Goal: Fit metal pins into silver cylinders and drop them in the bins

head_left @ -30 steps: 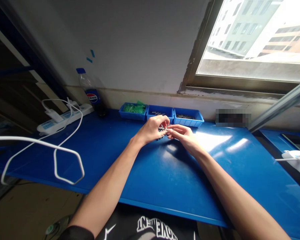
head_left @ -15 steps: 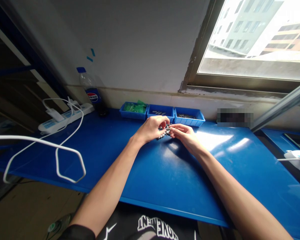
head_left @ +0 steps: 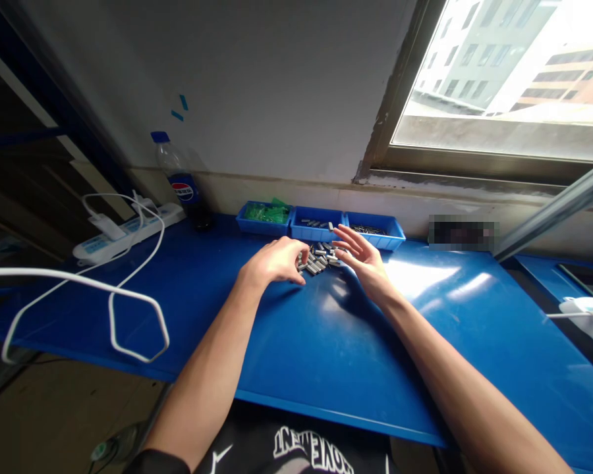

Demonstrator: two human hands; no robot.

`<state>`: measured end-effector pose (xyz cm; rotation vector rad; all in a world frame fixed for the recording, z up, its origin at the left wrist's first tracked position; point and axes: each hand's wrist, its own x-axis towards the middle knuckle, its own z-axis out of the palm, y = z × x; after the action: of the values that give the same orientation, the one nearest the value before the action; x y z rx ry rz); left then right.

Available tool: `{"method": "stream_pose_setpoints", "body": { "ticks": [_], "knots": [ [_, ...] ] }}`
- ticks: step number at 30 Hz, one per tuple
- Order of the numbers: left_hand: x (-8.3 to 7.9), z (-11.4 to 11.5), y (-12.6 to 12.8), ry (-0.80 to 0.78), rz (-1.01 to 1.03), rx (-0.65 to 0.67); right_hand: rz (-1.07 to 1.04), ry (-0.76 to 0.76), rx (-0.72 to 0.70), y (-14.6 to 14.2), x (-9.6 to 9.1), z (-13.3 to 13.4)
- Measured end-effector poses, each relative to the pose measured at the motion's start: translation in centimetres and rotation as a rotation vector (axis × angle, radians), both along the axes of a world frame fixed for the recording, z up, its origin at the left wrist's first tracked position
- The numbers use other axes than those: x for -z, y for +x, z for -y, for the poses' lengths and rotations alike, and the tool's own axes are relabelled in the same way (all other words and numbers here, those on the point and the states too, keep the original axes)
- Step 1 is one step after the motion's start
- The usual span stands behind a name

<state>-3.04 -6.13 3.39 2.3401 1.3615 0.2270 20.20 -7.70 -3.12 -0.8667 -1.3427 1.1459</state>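
A pile of small silvery metal cylinders [head_left: 317,261] lies on the blue table between my hands. My left hand [head_left: 277,260] is at the pile's left side, thumb and fingers curved but apart, with nothing visible in them. At the right, my right hand [head_left: 360,257] has its fingers spread beside the pile. One single metal cylinder [head_left: 331,226] shows just off the right fingertips, in front of the middle blue bin [head_left: 312,232]; it looks to be in the air. Several similar cylinders lie inside that bin.
Left of the middle bin, another blue bin [head_left: 261,228] holds green plastic pieces. The right blue bin [head_left: 380,241] holds thin dark metal pieces. A cola bottle [head_left: 182,187], a power strip [head_left: 126,232] and a looping white cable [head_left: 138,299] are at the left. A blurred dark object [head_left: 462,233] stands at the right.
My hands have moved apart, uncovering the pile. My right hand has let go of a cylinder near the middle bin and spread its fingers. The left hand has shifted left.
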Motion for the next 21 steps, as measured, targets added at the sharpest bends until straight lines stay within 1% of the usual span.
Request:
{"method": "stream_pose_setpoints", "body": {
  "ticks": [3, 8, 10, 13, 18, 21],
  "knots": [
    [0.3, 0.0, 0.2, 0.007, -0.039, -0.027, -0.014, 0.020, -0.005, 0.2, 0.1, 0.0],
    [0.5, -0.1, 0.4, 0.003, 0.002, -0.015, -0.004, -0.021, 0.000, 0.5, 0.3, 0.0],
    [0.5, -0.1, 0.4, -0.005, 0.086, 0.011, 0.006, -0.040, 0.017, 0.5, 0.2, 0.0],
    [0.3, -0.2, 0.6, 0.012, 0.276, 0.039, 0.027, -0.070, 0.029, 0.4, 0.0, 0.2],
    [0.6, -0.5, 1.6, 0.141, 0.534, 0.057, 0.039, -0.115, -0.012, 0.3, -0.2, 0.4],
    [1.1, -0.8, 2.2, 0.216, 0.616, 0.097, 0.034, -0.134, -0.047, 0.1, -0.3, 0.6]
  ]
}}
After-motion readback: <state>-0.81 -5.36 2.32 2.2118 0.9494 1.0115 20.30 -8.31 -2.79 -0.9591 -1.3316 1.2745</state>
